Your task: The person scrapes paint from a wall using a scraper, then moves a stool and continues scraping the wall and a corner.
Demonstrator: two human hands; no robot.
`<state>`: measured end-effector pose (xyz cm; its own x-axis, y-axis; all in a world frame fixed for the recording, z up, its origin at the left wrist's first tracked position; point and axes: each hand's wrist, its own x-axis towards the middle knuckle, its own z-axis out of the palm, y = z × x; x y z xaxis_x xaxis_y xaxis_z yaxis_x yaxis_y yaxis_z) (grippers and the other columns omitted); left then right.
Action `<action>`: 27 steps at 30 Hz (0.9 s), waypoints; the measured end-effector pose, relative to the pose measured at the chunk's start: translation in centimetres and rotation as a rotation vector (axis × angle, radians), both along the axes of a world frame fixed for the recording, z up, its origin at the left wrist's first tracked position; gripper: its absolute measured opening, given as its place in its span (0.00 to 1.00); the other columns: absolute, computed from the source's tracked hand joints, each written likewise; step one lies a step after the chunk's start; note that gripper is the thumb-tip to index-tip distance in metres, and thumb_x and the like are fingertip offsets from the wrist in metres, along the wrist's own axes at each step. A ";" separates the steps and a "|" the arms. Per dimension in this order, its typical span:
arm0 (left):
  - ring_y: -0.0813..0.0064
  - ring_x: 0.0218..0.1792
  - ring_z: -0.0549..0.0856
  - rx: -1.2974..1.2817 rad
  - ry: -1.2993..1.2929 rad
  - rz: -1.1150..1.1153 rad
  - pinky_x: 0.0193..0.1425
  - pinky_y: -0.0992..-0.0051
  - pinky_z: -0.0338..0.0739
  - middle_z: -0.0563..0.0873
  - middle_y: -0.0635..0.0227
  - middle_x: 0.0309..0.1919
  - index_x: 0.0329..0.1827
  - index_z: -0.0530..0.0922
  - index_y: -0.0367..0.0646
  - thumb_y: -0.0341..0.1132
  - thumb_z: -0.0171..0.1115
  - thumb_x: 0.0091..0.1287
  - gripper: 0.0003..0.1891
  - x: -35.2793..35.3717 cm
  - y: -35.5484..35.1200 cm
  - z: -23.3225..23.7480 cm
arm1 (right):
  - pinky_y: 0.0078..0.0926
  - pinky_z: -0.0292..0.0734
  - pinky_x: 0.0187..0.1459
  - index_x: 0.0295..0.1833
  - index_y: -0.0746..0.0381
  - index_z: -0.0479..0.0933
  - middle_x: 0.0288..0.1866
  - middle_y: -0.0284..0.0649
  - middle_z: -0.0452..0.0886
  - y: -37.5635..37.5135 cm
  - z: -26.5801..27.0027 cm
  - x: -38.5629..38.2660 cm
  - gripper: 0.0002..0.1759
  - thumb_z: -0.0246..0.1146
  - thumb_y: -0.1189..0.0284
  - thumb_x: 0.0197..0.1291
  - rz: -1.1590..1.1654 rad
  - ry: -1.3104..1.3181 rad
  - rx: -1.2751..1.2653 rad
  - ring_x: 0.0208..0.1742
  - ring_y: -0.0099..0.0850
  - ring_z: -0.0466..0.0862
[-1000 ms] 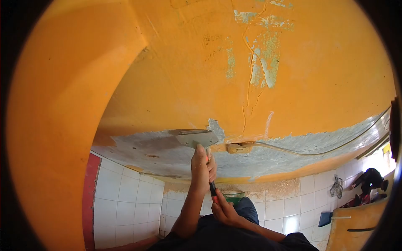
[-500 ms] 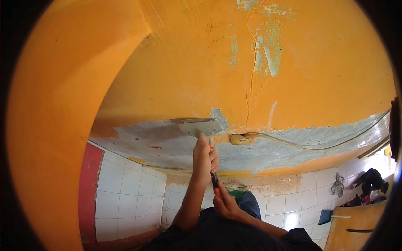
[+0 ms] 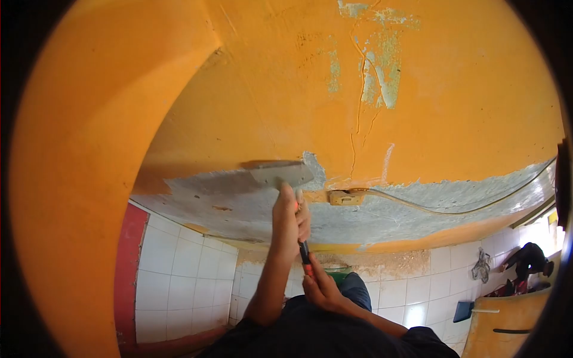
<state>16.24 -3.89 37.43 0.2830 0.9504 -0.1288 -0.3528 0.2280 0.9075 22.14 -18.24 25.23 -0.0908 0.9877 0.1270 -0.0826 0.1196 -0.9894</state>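
A wide metal scraper lies with its blade against the orange wall, at the upper edge of the bare grey strip. My left hand is wrapped round the scraper's handle just below the blade. Lower down, my right hand grips the black and red end of the same handle. A patch of bare grey shows just right of the blade. The yellowed switch box sits on the wall to the right of my left hand.
A cable runs right from the switch box. White tiles cover the floor. Near the bright opening at the far right are a plastic bag, a person in dark clothing and an orange surface. Something green is beside my leg.
The scraper blade and my left hand have moved slightly up along the wall. My right hand has stayed almost in place on the handle's end.
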 end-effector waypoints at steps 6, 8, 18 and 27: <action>0.89 0.09 0.55 0.043 -0.023 -0.001 0.11 0.83 0.48 0.59 0.82 0.13 0.34 0.66 0.52 0.62 0.43 0.74 0.23 0.3 -0.3 1.8 | 0.25 0.74 0.32 0.79 0.59 0.45 0.28 0.37 0.75 -0.2 0.2 0.8 0.36 0.53 0.73 0.71 0.054 0.081 0.050 0.28 0.24 0.77; 0.89 0.09 0.55 -0.035 -0.034 -0.034 0.10 0.83 0.48 0.59 0.82 0.14 0.34 0.67 0.52 0.62 0.43 0.74 0.23 0.1 0.2 1.2 | 0.22 0.73 0.27 0.79 0.62 0.35 0.24 0.33 0.72 0.4 -0.2 0.6 0.37 0.47 0.76 0.72 0.053 -0.035 0.070 0.21 0.20 0.73; 0.89 0.09 0.54 -0.004 -0.025 -0.003 0.10 0.83 0.47 0.58 0.83 0.13 0.33 0.66 0.52 0.64 0.42 0.73 0.24 0.4 -0.3 -0.5 | 0.22 0.73 0.28 0.79 0.61 0.40 0.24 0.32 0.72 -0.1 -1.1 1.3 0.35 0.48 0.76 0.72 -0.001 -0.050 0.099 0.22 0.21 0.74; 0.89 0.09 0.54 -0.036 -0.029 0.027 0.10 0.83 0.47 0.58 0.82 0.13 0.32 0.65 0.52 0.63 0.42 0.74 0.24 0.2 0.2 -3.6 | 0.28 0.75 0.36 0.79 0.60 0.45 0.32 0.42 0.78 0.2 -4.2 1.2 0.36 0.54 0.71 0.71 0.007 -0.098 -0.015 0.30 0.30 0.79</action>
